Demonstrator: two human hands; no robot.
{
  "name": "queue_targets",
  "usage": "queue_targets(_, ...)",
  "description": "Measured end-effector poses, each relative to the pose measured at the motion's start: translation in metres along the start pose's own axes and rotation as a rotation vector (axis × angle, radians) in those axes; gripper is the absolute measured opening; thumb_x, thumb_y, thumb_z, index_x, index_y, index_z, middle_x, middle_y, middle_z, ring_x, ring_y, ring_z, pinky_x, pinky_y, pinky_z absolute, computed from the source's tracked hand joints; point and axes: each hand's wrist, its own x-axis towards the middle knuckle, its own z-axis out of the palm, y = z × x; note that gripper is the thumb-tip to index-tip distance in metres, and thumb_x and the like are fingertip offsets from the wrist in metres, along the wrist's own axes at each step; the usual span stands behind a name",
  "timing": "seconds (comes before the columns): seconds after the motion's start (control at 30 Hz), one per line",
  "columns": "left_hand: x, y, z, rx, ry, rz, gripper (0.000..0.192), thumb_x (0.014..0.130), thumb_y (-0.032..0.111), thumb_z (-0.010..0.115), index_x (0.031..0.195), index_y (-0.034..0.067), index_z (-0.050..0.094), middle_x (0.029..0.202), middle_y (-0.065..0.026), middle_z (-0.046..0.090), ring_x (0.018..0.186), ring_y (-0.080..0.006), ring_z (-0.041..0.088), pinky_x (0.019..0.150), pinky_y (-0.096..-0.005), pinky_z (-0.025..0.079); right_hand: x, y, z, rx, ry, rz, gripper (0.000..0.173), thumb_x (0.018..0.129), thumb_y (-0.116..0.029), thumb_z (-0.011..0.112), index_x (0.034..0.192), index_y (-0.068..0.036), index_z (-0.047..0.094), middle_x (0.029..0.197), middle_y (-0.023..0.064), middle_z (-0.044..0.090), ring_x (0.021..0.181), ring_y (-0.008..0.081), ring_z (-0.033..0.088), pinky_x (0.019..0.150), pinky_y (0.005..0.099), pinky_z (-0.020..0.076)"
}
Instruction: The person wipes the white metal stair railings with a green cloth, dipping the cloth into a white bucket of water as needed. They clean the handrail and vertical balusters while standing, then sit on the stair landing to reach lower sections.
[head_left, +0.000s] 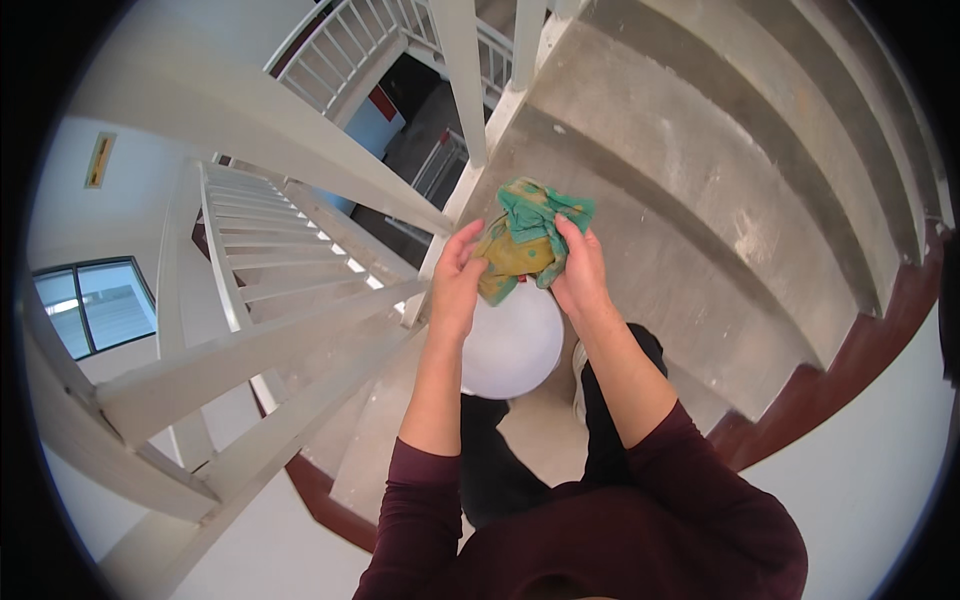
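Note:
A crumpled green and yellow cloth (525, 244) with dots is held up in front of me between both hands. My right hand (583, 264) grips its right side, with the thumb pressed on the green part. At the left edge, my left hand (457, 274) has its thumb against the yellow part and its fingers partly behind. Below the cloth is a round white object (514, 345), its smooth top partly covered by the cloth and my left hand. A small red bit shows just under the cloth.
Curving concrete stairs (675, 165) rise to the right, edged by a dark red skirting band (832, 390). White railing posts (262, 337) stand close on my left, with an open drop to a lower floor beyond. A window (97, 304) is at far left. My shoe (579, 379) is beside the white object.

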Motion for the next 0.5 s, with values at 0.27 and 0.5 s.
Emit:
queue_targets(0.27,0.027,-0.027,-0.004,-0.235,0.166,0.176,0.034,0.097,0.006,0.049,0.130,-0.001,0.050,0.124,-0.0115,0.059,0.114,-0.0196,0.058,0.097,-0.0348,0.048,0.025,-0.004,0.022,-0.110,-0.135,0.197,0.029,0.097,-0.016,0.056,0.121,-0.001,0.054,0.118,0.0102,0.062,0.106,0.0210,0.062,0.092,0.0356,0.0507)
queue_targets(0.5,0.042,-0.051,-0.008,-0.504,0.200,0.292,0.033,0.098,0.011,0.054,0.129,-0.001,0.050,0.125,-0.0117,0.059,0.113,-0.0199,0.059,0.094,-0.0374,0.051,0.070,0.028,0.022,-0.269,-0.306,-0.077,0.024,0.093,-0.014,0.061,0.114,-0.001,0.061,0.110,0.0065,0.066,0.097,0.0129,0.062,0.084,0.0285,0.0495)
